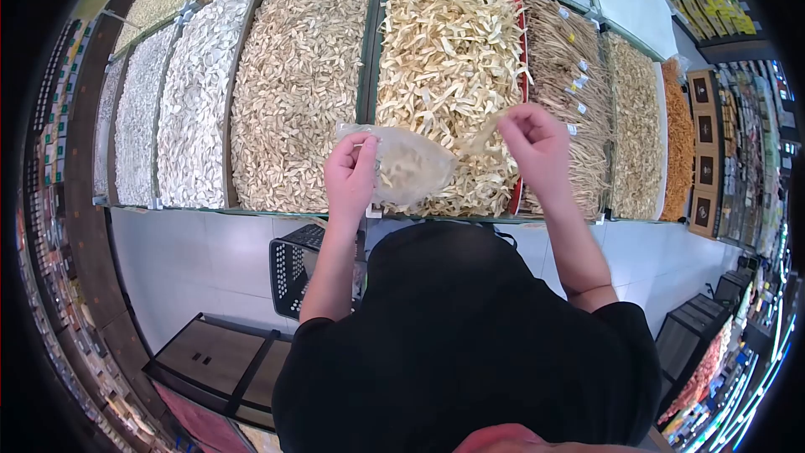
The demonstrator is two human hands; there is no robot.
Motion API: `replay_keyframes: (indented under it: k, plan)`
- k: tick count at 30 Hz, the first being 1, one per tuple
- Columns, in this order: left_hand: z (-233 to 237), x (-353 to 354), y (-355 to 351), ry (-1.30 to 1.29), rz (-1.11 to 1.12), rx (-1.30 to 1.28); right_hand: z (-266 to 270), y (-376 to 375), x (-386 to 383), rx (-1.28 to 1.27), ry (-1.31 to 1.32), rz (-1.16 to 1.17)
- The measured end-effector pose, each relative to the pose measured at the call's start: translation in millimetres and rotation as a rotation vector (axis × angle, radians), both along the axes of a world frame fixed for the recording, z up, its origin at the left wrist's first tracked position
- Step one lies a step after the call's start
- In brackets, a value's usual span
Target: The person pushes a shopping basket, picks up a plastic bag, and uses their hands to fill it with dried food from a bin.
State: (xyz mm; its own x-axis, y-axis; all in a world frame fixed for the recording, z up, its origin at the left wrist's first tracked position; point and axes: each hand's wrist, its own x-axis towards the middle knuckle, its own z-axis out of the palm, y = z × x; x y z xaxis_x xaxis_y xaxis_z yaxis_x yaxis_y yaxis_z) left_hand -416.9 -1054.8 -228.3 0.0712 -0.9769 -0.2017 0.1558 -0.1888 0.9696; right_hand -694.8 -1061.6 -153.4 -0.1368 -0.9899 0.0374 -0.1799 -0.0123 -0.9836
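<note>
My left hand (350, 173) is closed on the edge of a clear plastic bag (412, 166), which spreads out to the right over the bins. Some pale pieces show through the plastic. With thumb and fingers pinched together, my right hand (537, 141) holds a pale, blurred strip (484, 136) just right of the bag. Both hands are above the front part of a bin of pale yellow dried slices (449, 50). My left hand also overlaps the bin of small beige dried slices (298, 75) beside it.
Thin brown dried sticks (570, 75) with small tags fill the bin past a red divider (521, 59). White dried slices (201, 88) lie in a bin farther left. A black shopping basket (293, 273) is on the floor below. Dark display stands (214, 361) are behind me.
</note>
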Motion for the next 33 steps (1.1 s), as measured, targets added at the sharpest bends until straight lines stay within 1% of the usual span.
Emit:
replay_keyframes:
  k: [2,7,10,13,14,16,17,18,20,21,22,23,26,29,32,33]
  plan:
    - [-0.1,1.1,-3.7,-0.023,-0.011,-0.015,3.7,12.0,24.2,-0.113,0.100,0.102]
    - [8.6,2.3,-0.5,-0.002,0.047,0.000,-16.2,13.9,82.8,-0.174,0.483,0.396]
    - [8.7,7.4,2.7,0.021,0.066,-0.024,-6.9,27.0,89.7,-0.276,0.550,0.346]
    - [6.4,16.6,16.4,0.045,0.069,-0.014,-14.1,19.7,75.1,-0.226,0.662,0.196]
    - [6.6,18.3,17.6,0.052,0.071,-0.013,-27.6,14.3,69.2,-0.306,0.737,0.126]
    - [5.3,20.2,22.4,0.034,0.098,-0.038,-68.2,6.3,52.5,-0.220,0.694,0.260]
    - [5.2,21.1,24.0,0.025,0.112,-0.052,-73.1,3.9,50.9,-0.179,0.671,0.326]
    - [6.1,22.2,24.6,0.009,0.129,-0.068,-76.9,3.5,50.8,-0.081,0.606,0.369]
    - [9.9,25.8,27.0,-0.026,0.163,-0.095,-65.0,3.6,60.5,0.117,0.469,0.456]
    - [13.9,28.1,29.3,-0.041,0.178,-0.105,-57.2,5.7,64.8,0.082,0.416,0.460]
    - [20.2,30.5,32.5,-0.058,0.192,-0.113,-34.0,9.5,73.6,0.050,0.360,0.464]
    - [25.4,32.5,36.1,-0.075,0.205,-0.121,-22.0,13.1,80.5,0.019,0.304,0.466]
    - [35.9,36.1,43.9,-0.087,0.227,-0.116,-24.3,9.1,89.7,-0.025,0.346,0.522]
    - [29.3,36.4,50.3,-0.091,0.215,-0.141,-21.1,14.7,92.3,-0.025,0.250,0.525]
    - [28.1,35.5,62.1,-0.125,0.186,-0.180,-35.6,7.6,89.5,0.054,0.288,0.565]
    - [28.5,33.3,66.3,-0.142,0.180,-0.183,-44.8,7.6,87.8,0.078,0.281,0.545]
